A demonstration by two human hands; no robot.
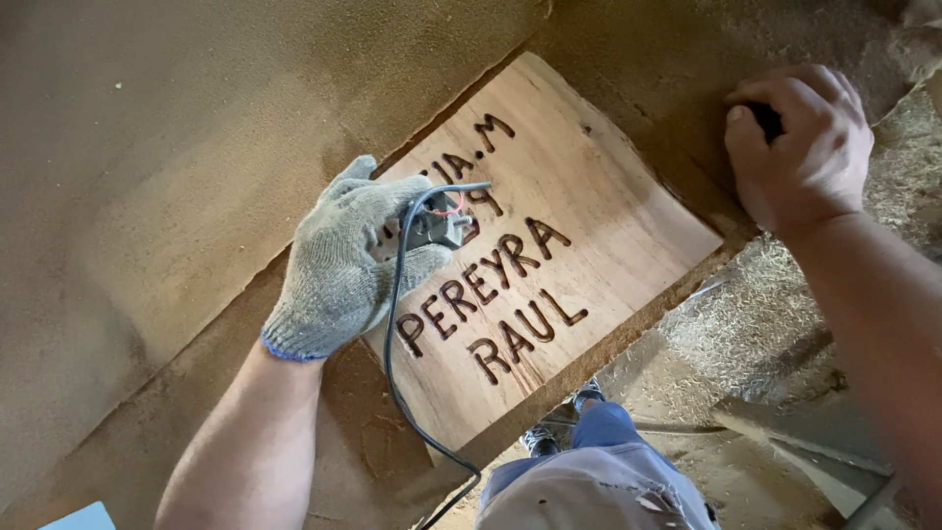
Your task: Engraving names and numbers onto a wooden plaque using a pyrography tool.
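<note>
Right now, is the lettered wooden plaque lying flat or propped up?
Flat: the lettered wooden plaque lies face up on the sawdust-covered bench.

surface: sawdust-covered workbench (196, 147) | on it: wooden plaque (589, 236) with burnt dark lettering, lying flat at the edge

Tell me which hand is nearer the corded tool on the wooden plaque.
Left. The gloved left hand grips the corded tool over the wooden plaque; the bare right hand rests beyond the plaque's far corner.

left hand (343, 260): gloved, fingers curled closed in a grip | right hand (800, 147): bare, fingers bent, knuckles up
</note>
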